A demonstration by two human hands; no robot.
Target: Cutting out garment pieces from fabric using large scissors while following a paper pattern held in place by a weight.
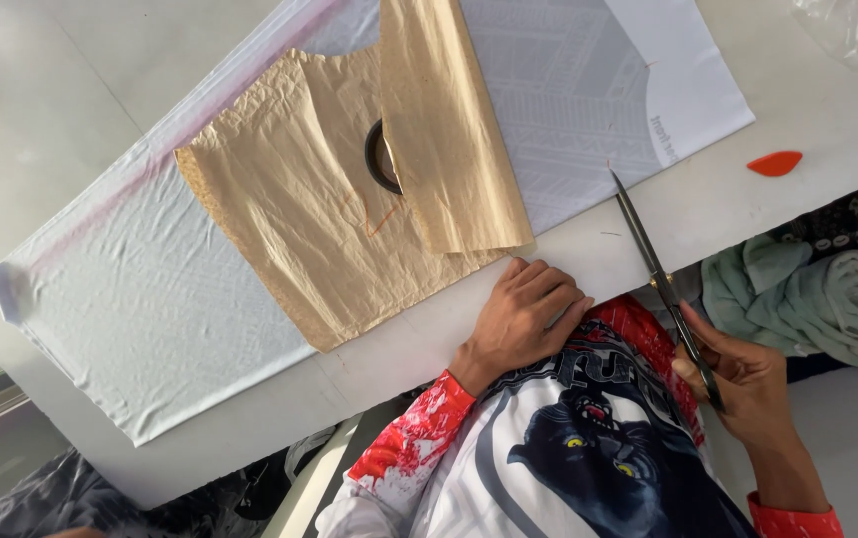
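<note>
Scissors (660, 279) in right hand (742, 384), blades shut.

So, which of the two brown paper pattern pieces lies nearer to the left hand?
The narrower brown paper piece, lying on top; its lower corner ends beside the left hand. The wider crumpled piece spreads away from it.

No packages, labels, signs or screens visible

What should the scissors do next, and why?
Probably swing the scissors toward the fabric edge. The right hand holds them with the blades shut, tip just off the cloth, while the left hand rests on the table edge beside the brown paper pattern.
</note>
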